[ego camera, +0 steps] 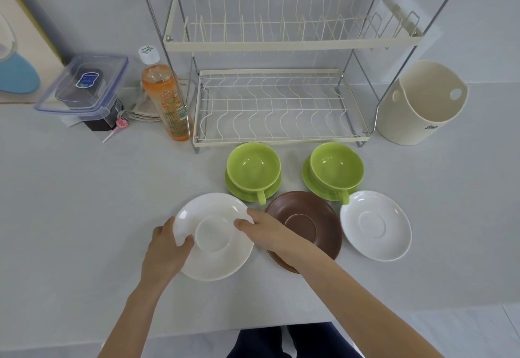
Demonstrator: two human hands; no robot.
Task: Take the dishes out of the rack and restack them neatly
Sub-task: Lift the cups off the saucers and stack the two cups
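A white saucer [216, 256] lies on the counter in front of me, gripped by both hands. My left hand [166, 250] holds its left rim and my right hand [264, 231] holds its right rim. To its right sit a brown saucer [312, 214], partly covered by my right forearm, and another white saucer [375, 225]. Behind them stand two green cups on green saucers, one at the left [253, 169] and one at the right [336, 166]. The two-tier wire dish rack [278, 45] at the back holds no dishes.
An orange drink bottle [166, 98] stands left of the rack, beside a clear plastic lidded box [84, 87] and a folded cloth [143, 110]. A cream cutlery holder [422, 101] stands right of the rack. The counter's front edge [197, 332] runs below my arms.
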